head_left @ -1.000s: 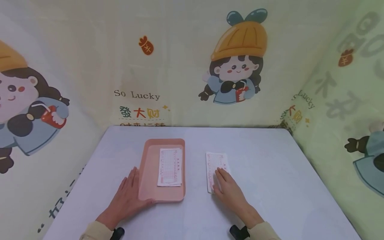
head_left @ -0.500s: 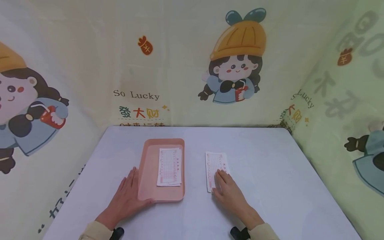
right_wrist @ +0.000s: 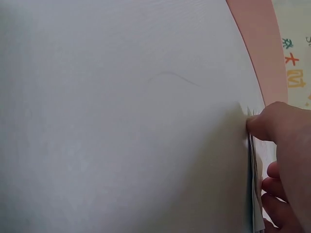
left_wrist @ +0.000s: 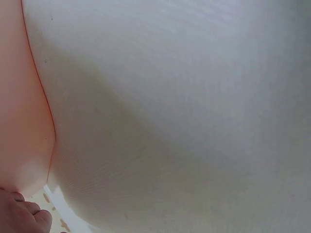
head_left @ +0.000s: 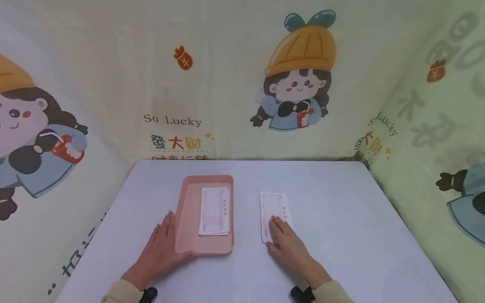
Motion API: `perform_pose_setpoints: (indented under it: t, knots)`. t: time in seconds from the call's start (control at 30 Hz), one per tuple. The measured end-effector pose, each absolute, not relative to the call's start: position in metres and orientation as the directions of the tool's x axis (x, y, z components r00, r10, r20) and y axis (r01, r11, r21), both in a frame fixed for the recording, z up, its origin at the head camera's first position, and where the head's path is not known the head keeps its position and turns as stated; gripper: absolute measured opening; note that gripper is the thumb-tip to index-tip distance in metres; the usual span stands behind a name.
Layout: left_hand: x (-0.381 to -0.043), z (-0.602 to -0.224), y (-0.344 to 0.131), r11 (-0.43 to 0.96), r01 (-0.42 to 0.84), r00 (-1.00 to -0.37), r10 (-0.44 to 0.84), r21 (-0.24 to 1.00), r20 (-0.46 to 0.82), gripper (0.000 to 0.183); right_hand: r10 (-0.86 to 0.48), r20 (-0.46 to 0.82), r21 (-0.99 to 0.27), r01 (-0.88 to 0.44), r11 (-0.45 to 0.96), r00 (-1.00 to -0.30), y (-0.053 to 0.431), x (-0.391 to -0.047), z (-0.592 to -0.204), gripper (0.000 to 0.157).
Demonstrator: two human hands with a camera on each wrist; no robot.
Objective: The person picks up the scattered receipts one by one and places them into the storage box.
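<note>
My left hand [head_left: 161, 248] lies with straight fingers along the left side of a pink tray [head_left: 186, 219], its thumb at the near edge. Inside the tray, toward its right side, is a small pile of white printed paper slips [head_left: 214, 210]. Right of the tray, a second stack of the same slips [head_left: 268, 206] rests on the table. My right hand [head_left: 291, 250] rests its extended fingers on this stack's near part. In the right wrist view the thumb [right_wrist: 272, 121] touches the edge of the stack [right_wrist: 252, 179]. The left wrist view shows fingertips [left_wrist: 26, 213] by the tray.
A white table [head_left: 341, 210] bears the tray and both piles. Behind it and on both sides hangs a pale curtain [head_left: 227, 84] printed with cartoon figures and lettering. Black wrist straps show at both sleeves.
My right fingers have slid slightly toward me on the stack, and the thumb has shifted to its near corner. The left hand, the tray and the slips in it have stayed put.
</note>
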State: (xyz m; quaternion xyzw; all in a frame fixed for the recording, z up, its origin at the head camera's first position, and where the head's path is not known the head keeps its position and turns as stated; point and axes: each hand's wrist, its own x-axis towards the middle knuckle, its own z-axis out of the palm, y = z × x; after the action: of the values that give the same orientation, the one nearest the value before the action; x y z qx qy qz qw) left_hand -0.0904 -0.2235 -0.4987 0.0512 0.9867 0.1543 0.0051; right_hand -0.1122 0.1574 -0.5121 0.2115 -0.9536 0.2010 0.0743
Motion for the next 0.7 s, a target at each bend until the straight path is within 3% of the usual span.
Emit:
perform_pose_setpoints:
  t: [0.37,0.7]
  knots:
    - [-0.0905,-0.4989,-0.224,0.946,0.102,-0.994,0.11,0.307,-0.008,0.135,-0.412,0.193,-0.319,-0.453,0.832,-0.891,0.1615,-0.1136,-0.5156,0.061]
    - [-0.0895,-0.4971,-0.2226,0.949,0.097,-0.994,0.105,0.298,-0.01,0.134,-0.441,0.306,-0.279,-0.523,0.806,-0.844,0.1642,-0.113,-0.5193,0.058]
